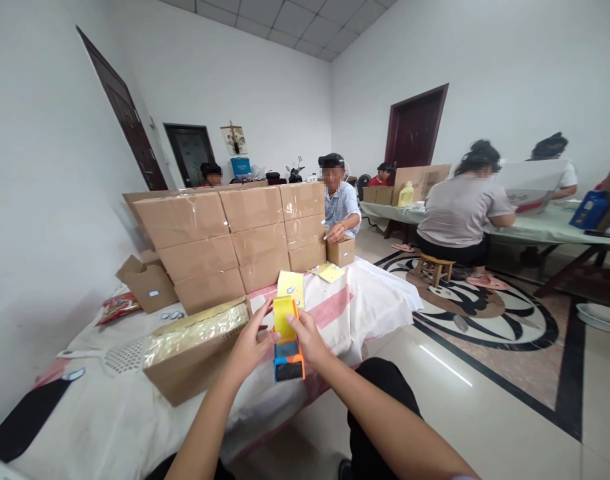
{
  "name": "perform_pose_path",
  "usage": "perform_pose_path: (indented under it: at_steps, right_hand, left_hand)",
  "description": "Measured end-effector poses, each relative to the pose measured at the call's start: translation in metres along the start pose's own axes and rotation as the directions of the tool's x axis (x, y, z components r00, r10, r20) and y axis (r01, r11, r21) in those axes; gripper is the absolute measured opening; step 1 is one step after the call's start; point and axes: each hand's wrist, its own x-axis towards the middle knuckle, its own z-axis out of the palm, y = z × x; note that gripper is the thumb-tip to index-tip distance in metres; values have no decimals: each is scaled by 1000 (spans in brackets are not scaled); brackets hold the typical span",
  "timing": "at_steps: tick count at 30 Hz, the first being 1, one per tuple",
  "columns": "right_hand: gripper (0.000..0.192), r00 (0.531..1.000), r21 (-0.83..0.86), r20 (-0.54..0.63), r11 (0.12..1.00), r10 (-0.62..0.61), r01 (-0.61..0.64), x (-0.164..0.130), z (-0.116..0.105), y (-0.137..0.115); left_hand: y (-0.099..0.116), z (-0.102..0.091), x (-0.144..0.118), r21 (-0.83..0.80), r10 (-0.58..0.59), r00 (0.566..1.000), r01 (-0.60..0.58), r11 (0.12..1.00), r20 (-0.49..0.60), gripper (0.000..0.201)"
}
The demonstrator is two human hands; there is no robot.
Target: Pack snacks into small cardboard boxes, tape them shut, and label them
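Over the near edge of the cloth-covered table, I hold a tape dispenser (289, 357) with an orange and blue frame and a yellow roll of tape (283, 319). My right hand (309, 339) grips its right side, the thumb lying against the roll. On the other side, the fingers and thumb of my left hand (255, 343) close on the roll's left edge. Just behind the dispenser lies a yellow printed sheet (291, 283). An open carton (189, 370), filled with clear yellowish plastic packs, stands left of my left hand.
Stacked taped cartons (259, 230) form a wall at the back of the table (329, 313). A small open box (149, 287), a red packet (117, 308) and a white perforated scoop (125, 357) are at left. A co-worker (342, 203) sits behind a small carton (341, 251).
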Motion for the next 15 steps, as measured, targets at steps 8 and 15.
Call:
perform_pose_path:
  at_steps: [8,15]
  right_hand:
    - [38,996,-31,79,999,43,-41,-2,-6,-10]
    - [31,994,-16,37,995,99,-98,-4,-3,-4]
  left_hand:
    - [4,6,-4,-125,7,1000,-4,992,19,89]
    - [-1,5,-5,-150,-37,999,41,988,30,89]
